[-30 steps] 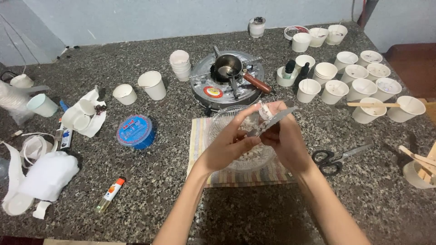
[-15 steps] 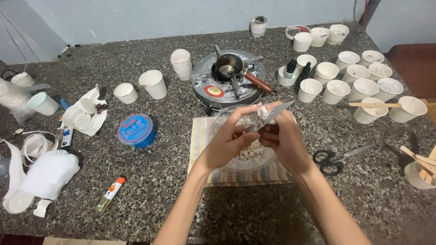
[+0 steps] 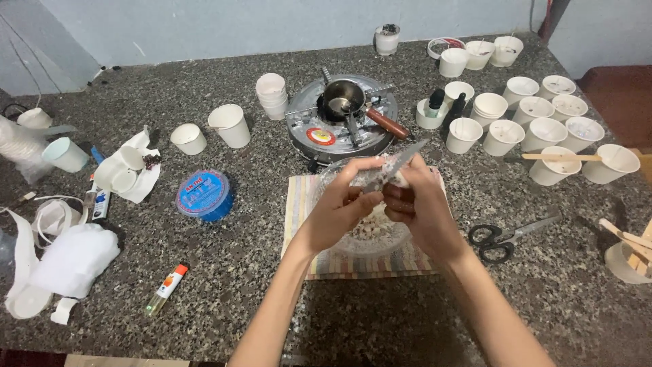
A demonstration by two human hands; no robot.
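My left hand (image 3: 339, 207) pinches a small white lump of wax (image 3: 386, 167) above a clear glass bowl (image 3: 370, 238) that holds white wax shavings. My right hand (image 3: 421, 207) grips a knife (image 3: 401, 162); its blade points up and to the right and lies against the lump. The bowl stands on a striped cloth (image 3: 299, 224). Behind it is a small round stove (image 3: 339, 126) with a little metal pot (image 3: 341, 100) that has a wooden handle.
Several white paper cups (image 3: 536, 122) crowd the right of the granite counter, one with a wooden stick across it. Black scissors (image 3: 506, 234) lie to the right of the cloth. A blue tape roll (image 3: 204, 196), a lighter (image 3: 165, 289) and white scraps (image 3: 68, 258) lie to the left.
The knife blade has tilted more upright and slid left across the lump. Both hands have shifted slightly down and closer together over the bowl.
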